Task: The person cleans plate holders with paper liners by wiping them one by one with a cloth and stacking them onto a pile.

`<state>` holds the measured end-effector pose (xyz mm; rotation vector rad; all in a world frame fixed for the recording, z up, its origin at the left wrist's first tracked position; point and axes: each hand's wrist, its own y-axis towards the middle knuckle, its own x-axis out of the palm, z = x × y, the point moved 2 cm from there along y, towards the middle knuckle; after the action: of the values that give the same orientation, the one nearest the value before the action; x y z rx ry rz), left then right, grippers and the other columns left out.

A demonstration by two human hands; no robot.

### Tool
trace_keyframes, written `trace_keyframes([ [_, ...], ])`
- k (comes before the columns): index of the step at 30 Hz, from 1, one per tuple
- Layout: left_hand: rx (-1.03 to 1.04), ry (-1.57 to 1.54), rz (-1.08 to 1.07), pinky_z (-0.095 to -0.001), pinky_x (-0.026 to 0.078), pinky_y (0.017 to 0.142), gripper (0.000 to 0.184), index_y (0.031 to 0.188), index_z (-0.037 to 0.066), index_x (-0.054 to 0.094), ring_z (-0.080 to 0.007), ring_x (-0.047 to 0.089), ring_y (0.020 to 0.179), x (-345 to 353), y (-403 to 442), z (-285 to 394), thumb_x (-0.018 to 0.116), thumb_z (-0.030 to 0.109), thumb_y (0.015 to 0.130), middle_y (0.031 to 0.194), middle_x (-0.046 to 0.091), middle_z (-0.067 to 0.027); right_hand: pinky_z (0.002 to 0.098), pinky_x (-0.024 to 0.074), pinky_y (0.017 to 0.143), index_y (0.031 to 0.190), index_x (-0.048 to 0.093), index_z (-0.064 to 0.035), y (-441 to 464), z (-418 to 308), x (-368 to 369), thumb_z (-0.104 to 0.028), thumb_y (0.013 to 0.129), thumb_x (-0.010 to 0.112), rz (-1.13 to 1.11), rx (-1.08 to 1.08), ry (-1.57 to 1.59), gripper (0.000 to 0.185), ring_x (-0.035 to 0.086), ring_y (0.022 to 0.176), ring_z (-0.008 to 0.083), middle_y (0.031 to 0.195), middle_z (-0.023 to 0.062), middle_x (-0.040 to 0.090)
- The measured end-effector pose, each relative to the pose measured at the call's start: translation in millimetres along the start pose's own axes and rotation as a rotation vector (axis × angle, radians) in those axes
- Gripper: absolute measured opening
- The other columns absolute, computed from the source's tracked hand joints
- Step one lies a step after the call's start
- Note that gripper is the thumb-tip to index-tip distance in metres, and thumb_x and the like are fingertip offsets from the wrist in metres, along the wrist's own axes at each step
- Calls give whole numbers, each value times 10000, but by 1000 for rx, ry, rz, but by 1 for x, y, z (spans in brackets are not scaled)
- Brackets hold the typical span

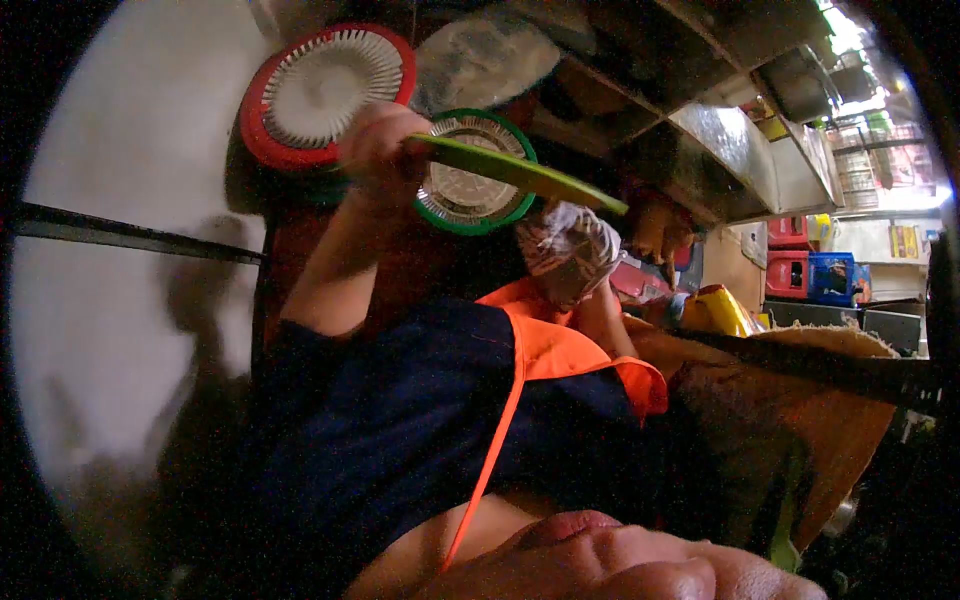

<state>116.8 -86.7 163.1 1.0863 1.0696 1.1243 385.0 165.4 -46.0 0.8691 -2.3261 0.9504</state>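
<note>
Raised at the upper left, my left hand (385, 145) is closed around one end of a long, flat green object (525, 176). I cannot make out exactly what it is. It points right and slightly down, passing in front of a green-rimmed round item (470, 180). The other end of the object is just above a crumpled pale cloth (572, 240) with dark marks. My right hand (568, 285) is at the cloth, below that end, with its fingers mostly hidden by the cloth.
A red-rimmed round item (330, 90) is behind my left hand, beside a white wall (140, 130). Wooden shelving (690, 150) spans the upper right. Red and blue crates (830, 275) stand at the right, beyond a yellow packet (722, 312) and brown sheet material (830, 430).
</note>
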Motion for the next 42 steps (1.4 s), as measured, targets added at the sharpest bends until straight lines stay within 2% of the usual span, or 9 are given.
trace_keyframes([
  [6,242,544,63,-363,438,664,156,859,119,586,-229,570,723,-75,40,-28,633,250,790,805,591,-29,464,450,859,1120,536,-87,-5,13,-3,-416,886,423,28,10,42,418,528,1051,329,1170,143,546],
  [12,-183,813,-706,-445,345,852,249,1004,157,603,-236,501,997,-71,-79,-46,628,217,764,1023,568,-32,459,451,860,1128,530,-91,-5,15,-2,-428,885,416,55,-31,132,430,527,1057,329,1182,138,542],
  [19,-294,132,-840,-456,357,911,376,1101,110,562,-322,451,1121,-14,-141,7,637,173,738,1172,499,-116,433,451,872,1094,532,-94,30,-43,82,-381,890,435,-193,-238,169,364,532,1035,306,1156,136,545],
  [21,-327,102,-946,-476,349,937,422,1134,115,543,-354,419,1172,-2,-190,6,655,205,737,1244,460,-144,406,465,840,1105,525,-92,56,-29,81,-280,862,504,-161,9,-253,308,550,991,286,1093,112,571],
  [23,-533,224,-986,-501,312,990,600,1246,160,446,-427,312,1250,-8,-246,-10,693,291,714,1394,278,-198,335,500,700,1222,471,-84,68,16,100,-134,822,559,-541,-257,-1125,413,577,872,209,947,89,578],
  [25,-550,97,-920,-503,300,1006,669,1281,186,397,-449,278,1259,-3,-270,-19,703,322,702,1421,199,-209,465,359,936,1279,454,-104,47,64,131,-247,859,514,-1113,-610,-1892,447,501,1050,311,1162,129,513],
  [31,-768,81,-1160,-505,329,994,788,1331,242,321,-440,255,1277,-7,-272,-16,730,314,661,1441,151,-213,521,171,1058,1300,437,-175,90,116,155,-504,828,445,-875,-1171,-2336,575,257,1295,377,1417,85,322],
  [38,-667,89,-1022,-522,313,996,698,1278,182,404,-404,272,1282,1,-278,-7,715,324,670,1461,139,-162,545,250,1003,1297,429,-127,89,47,130,-453,820,482,-420,-673,-2426,579,317,1223,420,1399,143,315],
  [42,-588,118,-938,-549,322,968,668,1284,231,374,-377,256,1295,0,-288,-14,674,414,716,1459,169,-135,530,377,914,1076,563,-25,42,102,119,-210,729,548,-918,-131,-2333,394,469,1041,419,1092,254,495],
])
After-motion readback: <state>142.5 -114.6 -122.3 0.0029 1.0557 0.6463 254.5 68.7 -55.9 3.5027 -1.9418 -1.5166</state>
